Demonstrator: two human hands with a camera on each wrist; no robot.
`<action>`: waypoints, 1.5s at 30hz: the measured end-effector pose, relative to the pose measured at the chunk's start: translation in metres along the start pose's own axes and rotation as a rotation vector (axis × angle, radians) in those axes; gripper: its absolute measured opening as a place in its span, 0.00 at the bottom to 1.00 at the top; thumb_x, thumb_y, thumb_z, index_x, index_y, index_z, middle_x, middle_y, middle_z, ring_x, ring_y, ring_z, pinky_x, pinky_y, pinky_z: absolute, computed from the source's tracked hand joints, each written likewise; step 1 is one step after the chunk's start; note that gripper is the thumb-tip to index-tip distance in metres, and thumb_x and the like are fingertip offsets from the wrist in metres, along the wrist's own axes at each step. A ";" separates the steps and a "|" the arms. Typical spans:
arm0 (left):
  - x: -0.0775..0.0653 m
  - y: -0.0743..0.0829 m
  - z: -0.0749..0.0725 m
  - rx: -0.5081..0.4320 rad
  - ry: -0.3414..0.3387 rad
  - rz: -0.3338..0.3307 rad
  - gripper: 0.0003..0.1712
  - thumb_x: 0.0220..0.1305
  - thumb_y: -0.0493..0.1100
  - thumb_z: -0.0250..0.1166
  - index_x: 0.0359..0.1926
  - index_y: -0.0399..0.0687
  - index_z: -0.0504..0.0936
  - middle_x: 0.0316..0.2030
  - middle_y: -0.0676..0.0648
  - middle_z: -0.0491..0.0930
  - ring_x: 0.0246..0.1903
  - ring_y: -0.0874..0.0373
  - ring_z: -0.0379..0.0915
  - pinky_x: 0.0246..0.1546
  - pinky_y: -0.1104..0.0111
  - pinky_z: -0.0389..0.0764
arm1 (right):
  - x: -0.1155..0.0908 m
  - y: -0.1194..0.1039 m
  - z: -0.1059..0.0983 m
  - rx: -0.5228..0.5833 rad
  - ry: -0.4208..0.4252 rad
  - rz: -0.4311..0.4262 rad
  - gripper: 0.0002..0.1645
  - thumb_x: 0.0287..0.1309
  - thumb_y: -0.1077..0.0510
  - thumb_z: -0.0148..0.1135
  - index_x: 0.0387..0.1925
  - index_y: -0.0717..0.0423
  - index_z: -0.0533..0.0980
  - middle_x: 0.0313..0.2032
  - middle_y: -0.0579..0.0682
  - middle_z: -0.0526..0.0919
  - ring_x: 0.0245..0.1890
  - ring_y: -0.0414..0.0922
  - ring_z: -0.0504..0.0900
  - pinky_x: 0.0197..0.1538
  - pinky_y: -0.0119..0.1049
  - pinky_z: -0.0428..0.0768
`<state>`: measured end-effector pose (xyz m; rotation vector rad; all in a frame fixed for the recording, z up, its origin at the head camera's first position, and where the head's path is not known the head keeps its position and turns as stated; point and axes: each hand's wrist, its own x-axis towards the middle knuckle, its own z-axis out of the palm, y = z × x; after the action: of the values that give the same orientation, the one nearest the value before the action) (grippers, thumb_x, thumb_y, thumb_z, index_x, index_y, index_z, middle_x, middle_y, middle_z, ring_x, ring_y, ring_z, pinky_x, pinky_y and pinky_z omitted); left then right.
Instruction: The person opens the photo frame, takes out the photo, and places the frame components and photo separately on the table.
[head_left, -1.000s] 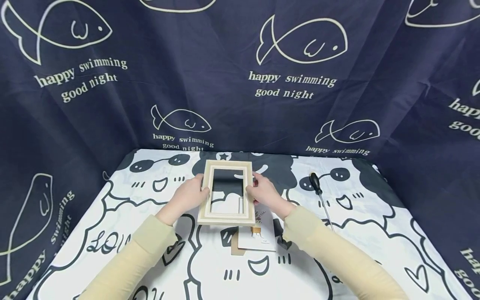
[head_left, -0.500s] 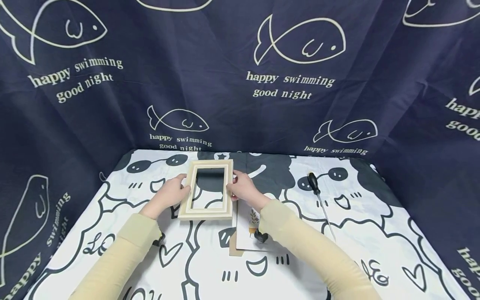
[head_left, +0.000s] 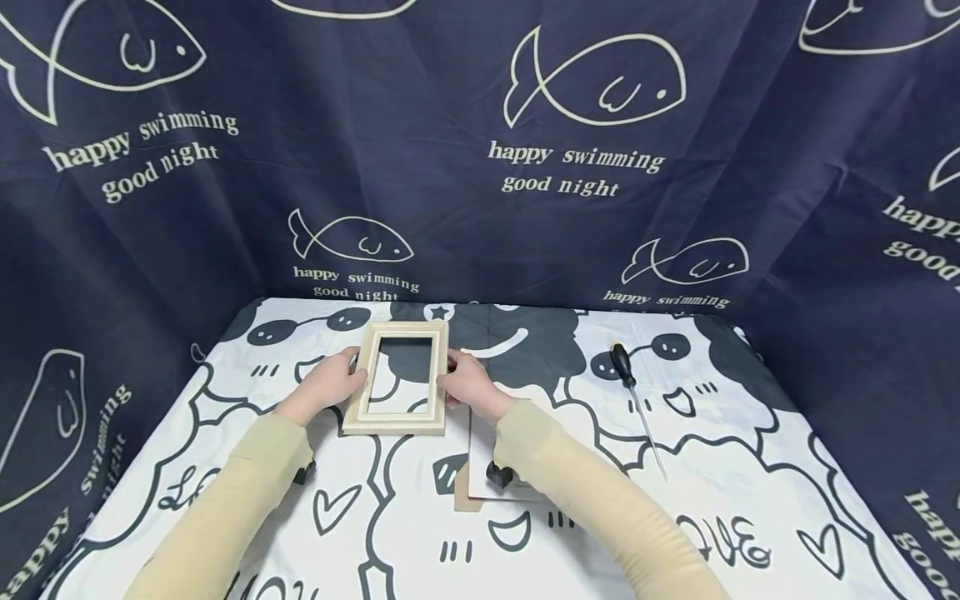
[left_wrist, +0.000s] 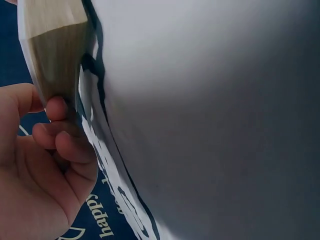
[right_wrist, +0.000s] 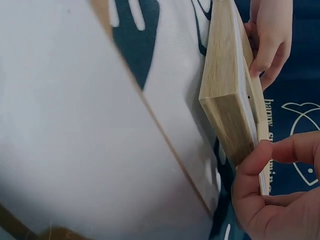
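Both hands hold an empty pale wooden picture frame (head_left: 397, 423) by its long sides, left of centre in the head view. The left hand (head_left: 326, 383) grips the left edge, its thumb on the front. On the opposite edge, the right hand (head_left: 474, 388) pinches the wood between thumb and fingers. Tablecloth shows through the opening. The left wrist view has the frame's corner (left_wrist: 55, 65) between the left hand's thumb and curled fingers (left_wrist: 70, 145). Whether its lower edge touches the table cannot be told. A white printed sheet (head_left: 480, 483) lies partly under the right forearm.
A brown board (head_left: 467, 502) peeks out from beneath the white sheet. To the right lies a screwdriver (head_left: 622, 367) with a black handle and long thin shaft. The table wears a white cartoon cloth (head_left: 420, 542); a dark blue fish-print curtain (head_left: 465, 233) hangs behind.
Both hands have carried the picture frame leftward, away from above the white sheet. Sheet and screwdriver have stayed in place, and the view has shifted slightly.
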<state>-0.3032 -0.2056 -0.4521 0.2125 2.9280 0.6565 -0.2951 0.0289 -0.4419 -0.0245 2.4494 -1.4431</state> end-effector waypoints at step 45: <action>-0.071 0.107 -0.012 -0.019 0.254 0.249 0.26 0.56 0.45 0.59 0.54 0.37 0.70 0.48 0.37 0.72 0.47 0.46 0.70 0.45 0.56 0.73 | -0.092 0.014 -0.112 -0.096 -0.092 -0.114 0.29 0.57 0.60 0.52 0.61 0.57 0.61 0.46 0.58 0.77 0.41 0.48 0.79 0.43 0.36 0.77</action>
<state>-0.2235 -0.1265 -0.3880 0.5358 3.1656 0.7985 -0.2350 0.1460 -0.3808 -0.2489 2.4751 -1.3354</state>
